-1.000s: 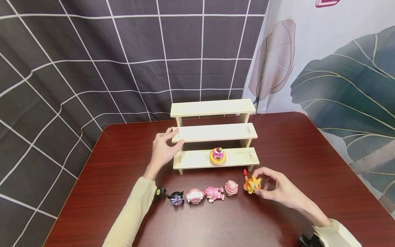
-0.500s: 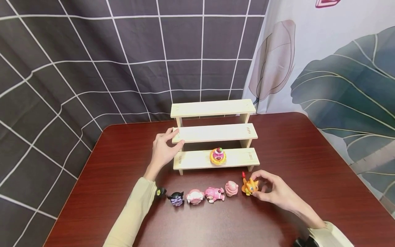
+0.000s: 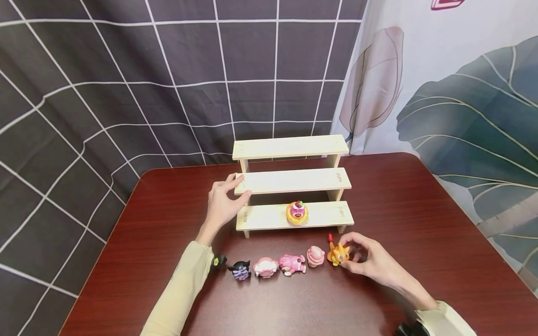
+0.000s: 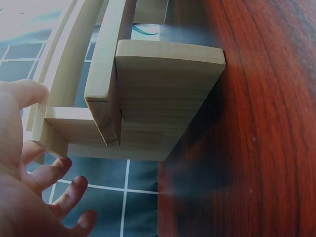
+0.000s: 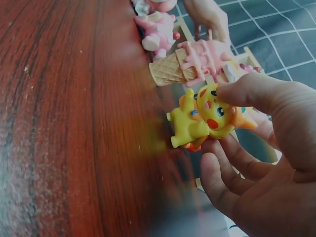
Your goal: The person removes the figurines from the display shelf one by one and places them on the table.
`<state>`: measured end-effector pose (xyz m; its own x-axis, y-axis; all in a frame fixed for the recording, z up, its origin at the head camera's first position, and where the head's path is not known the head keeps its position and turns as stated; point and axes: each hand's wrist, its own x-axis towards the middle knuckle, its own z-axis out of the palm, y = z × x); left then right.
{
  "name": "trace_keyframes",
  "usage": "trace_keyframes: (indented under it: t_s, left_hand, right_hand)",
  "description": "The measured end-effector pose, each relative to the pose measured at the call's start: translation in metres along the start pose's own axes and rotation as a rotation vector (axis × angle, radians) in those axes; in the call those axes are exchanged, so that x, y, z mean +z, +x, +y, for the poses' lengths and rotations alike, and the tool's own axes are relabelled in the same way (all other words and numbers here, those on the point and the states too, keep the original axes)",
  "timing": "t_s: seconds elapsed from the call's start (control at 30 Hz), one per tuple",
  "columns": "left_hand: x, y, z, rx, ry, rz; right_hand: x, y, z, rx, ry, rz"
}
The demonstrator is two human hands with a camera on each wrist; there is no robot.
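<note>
My right hand (image 3: 374, 262) pinches a yellow Pikachu-like figurine (image 5: 186, 124) with an orange hood and a red-tipped tail. In the right wrist view its thumb presses the head while the fingers curl behind. Close beside this figurine stands a pink ice-cream cone figurine (image 5: 170, 70). My left hand (image 3: 222, 203) grips the left end of the middle board of a pale wooden three-step shelf (image 3: 294, 181). In the left wrist view the thumb (image 4: 30, 93) lies on one face of the board, with fingertips at its other side. A pink figurine on a yellow round base (image 3: 297, 213) sits on the lowest board.
Left of the cone, a pink bear figurine (image 3: 292, 264), a pink-and-white figurine (image 3: 265, 267) and a black-and-purple figurine (image 3: 240, 270) form a row on the dark red table (image 3: 168, 196). A small black item (image 3: 219, 260) lies by the left sleeve. A gridded curtain (image 3: 180, 70) hangs behind.
My right hand has carried the yellow-orange figurine slightly left and toward me, nearer the cone at the row's end. The left hand and the shelf have kept their places.
</note>
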<state>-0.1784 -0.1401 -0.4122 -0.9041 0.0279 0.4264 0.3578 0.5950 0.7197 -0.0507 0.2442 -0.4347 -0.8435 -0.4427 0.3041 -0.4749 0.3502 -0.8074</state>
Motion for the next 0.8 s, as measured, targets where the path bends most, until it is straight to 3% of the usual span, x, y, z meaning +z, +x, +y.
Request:
trace_keyframes:
  t_s: [0.8]
  left_hand:
    - [-0.0003, -0.0006, 0.0009, -0.004, 0.005, 0.005]
  right_hand:
    - [-0.0011, 0.0010, -0.0013, -0.016, -0.047, -0.041]
